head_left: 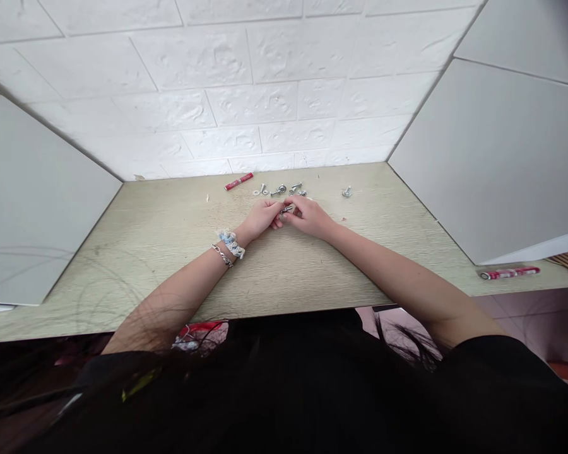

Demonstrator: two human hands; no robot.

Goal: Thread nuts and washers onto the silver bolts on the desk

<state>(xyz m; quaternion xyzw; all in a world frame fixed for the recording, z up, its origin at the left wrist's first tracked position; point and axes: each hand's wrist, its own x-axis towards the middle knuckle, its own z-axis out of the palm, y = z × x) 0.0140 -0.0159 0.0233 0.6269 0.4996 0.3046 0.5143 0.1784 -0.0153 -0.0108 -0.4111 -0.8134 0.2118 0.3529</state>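
You have room on the tabletop (288, 274) toward its near edge, white side panels (515, 145) well apart; your left hand (264, 217) and right hand (308, 216) pinch a metal bolt (288, 209) between them.

Small shiny silver bolt-like piece (288, 209), partly hidden, roughly sideways, pinched between fingers (293, 219) of left hand (262, 217) and right hand (312, 219).

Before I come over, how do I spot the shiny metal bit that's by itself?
Find the white brick-pattern wall, then the pale wooden tabletop at its foot. Near the wall, right of the right hand, is a small silvery metal piece. It sits alone, while the other loose metal pieces are grouped together to its left.
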